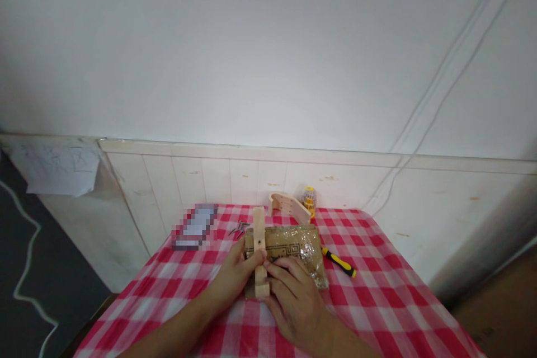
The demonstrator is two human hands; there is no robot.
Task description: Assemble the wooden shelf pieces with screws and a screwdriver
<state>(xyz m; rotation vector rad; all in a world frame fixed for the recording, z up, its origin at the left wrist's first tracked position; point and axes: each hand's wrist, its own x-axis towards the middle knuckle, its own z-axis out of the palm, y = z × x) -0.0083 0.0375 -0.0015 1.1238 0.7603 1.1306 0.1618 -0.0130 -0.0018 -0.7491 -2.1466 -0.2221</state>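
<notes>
The left hand [235,268], thumb uppermost, pinches a pale, narrow wooden bar [259,235] between both hands; the right hand [296,296] curls against it, grip unclear. Below: red-and-white checked cloth [377,302]; beyond: white panelled wall [218,179].

Pale narrow wooden bar [259,226], 1 dark hole [259,242] near mid-length; fore-and-aft over a brown package [308,249]

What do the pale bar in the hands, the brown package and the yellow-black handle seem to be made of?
Bar: likely bare wood, pale and matte.
Package: maybe paper or cardboard under clear plastic; it is brown, with glossy wrinkles.
Handle: probably plastic, perhaps part rubber; smooth, two colours.
</notes>
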